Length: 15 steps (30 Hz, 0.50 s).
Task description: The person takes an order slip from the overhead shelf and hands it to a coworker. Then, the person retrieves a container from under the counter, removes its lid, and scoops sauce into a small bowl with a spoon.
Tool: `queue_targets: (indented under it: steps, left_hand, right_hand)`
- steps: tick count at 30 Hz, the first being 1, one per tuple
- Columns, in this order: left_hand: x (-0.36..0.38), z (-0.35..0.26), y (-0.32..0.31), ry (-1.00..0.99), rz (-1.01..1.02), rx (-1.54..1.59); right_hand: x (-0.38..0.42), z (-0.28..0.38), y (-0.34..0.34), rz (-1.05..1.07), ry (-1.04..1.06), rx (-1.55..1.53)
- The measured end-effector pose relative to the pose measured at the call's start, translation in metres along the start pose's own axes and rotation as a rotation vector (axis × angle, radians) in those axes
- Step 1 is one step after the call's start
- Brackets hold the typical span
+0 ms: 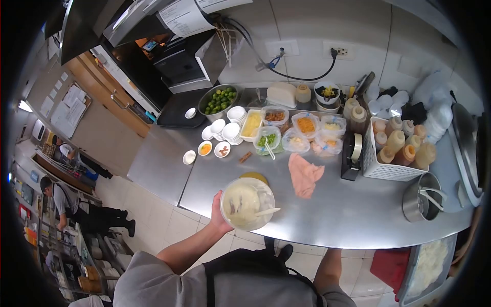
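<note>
My left hand (218, 214) grips the side of a round plastic tub (249, 225), tilted toward me above the counter's front edge. Inside is a pale creamy mixture (244, 202), with a light-coloured spoon (267, 211) resting in it. A yellow round thing (255, 177) shows partly behind the tub. Only my right forearm (329, 268) is visible, reaching up to the counter edge; the hand is hidden beneath it. Beyond the tub stand small white cups, one with orange filling (205, 148), one with reddish-brown pieces (222, 149) and one with white cream (189, 157).
On the steel counter (230, 171) are a pink cloth (305, 175), bagged toppings (306, 124), stacked white cups (231, 132) and a bowl of green limes (219, 100). To the right are a tape dispenser (352, 156), a bottle basket (391, 171) and a metal pot (422, 202). A co-worker (76, 204) stands at left.
</note>
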<state>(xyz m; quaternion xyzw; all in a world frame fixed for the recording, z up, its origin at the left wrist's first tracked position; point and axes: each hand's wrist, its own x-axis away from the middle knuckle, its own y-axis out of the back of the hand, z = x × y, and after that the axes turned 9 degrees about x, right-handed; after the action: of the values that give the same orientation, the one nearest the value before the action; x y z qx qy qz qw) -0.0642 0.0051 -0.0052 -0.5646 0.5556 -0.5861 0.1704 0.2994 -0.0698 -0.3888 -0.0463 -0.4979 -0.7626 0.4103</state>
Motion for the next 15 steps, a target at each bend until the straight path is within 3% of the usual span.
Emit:
queue_targets:
  steps: [3,5,8,15]
  left_hand:
    - [-0.011,-0.025,0.014,0.035,0.053,0.0]
    - [-0.02,-0.026,0.012,0.142,0.206,0.175]
    - [-0.025,-0.041,0.014,0.12,0.136,0.073]
    - [-0.048,-0.06,-0.015,0.147,0.252,0.137]
  right_hand:
    - [0.009,0.018,-0.004,0.003,-0.047,-0.189]
    - [0.008,0.021,0.0,0.029,-0.088,-0.362]
    - [0.016,0.027,0.0,0.069,-0.151,-0.663]
    - [0.084,-0.018,0.017,0.232,-0.222,-1.388]
